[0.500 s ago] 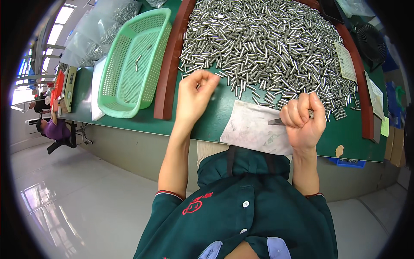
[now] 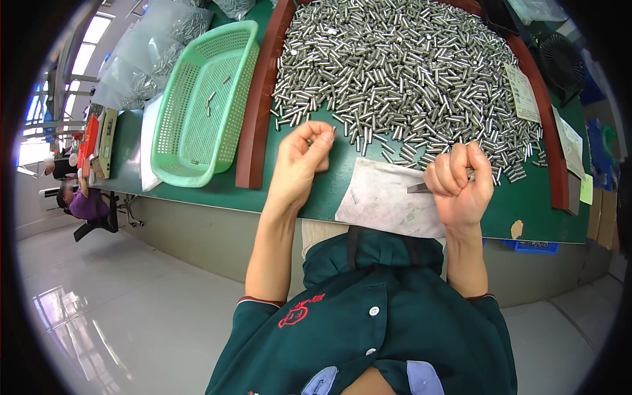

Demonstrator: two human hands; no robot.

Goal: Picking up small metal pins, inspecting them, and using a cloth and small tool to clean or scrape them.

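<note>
My left hand [image 2: 304,161] is closed in a pinch over the green table, just in front of the near edge of a heap of short metal pins [image 2: 395,72]. A small shiny end, seemingly of one metal pin [image 2: 334,131], shows at its thumb and fingertip. My right hand [image 2: 459,181] is curled into a fist, palm side up, around a dark grey flat metal strip [image 2: 417,188]. One end of the strip sticks out to the left; the rest is hidden in the fingers. Beneath it lies a smudged whitish cloth [image 2: 385,201] at the table's front edge.
Red-brown rails [image 2: 252,148] border the heap. Left of them stands a green perforated basket [image 2: 161,141] holding a few pins. Clear bags of parts [image 2: 135,72] lie beyond it. At right are paper slips [image 2: 522,92] and a black fan [image 2: 559,66]. A person [image 2: 87,203] sits far left.
My left hand has drawn back from the heap toward me and slightly right, and a shiny pin end now shows at its fingertips. My right hand has barely moved.
</note>
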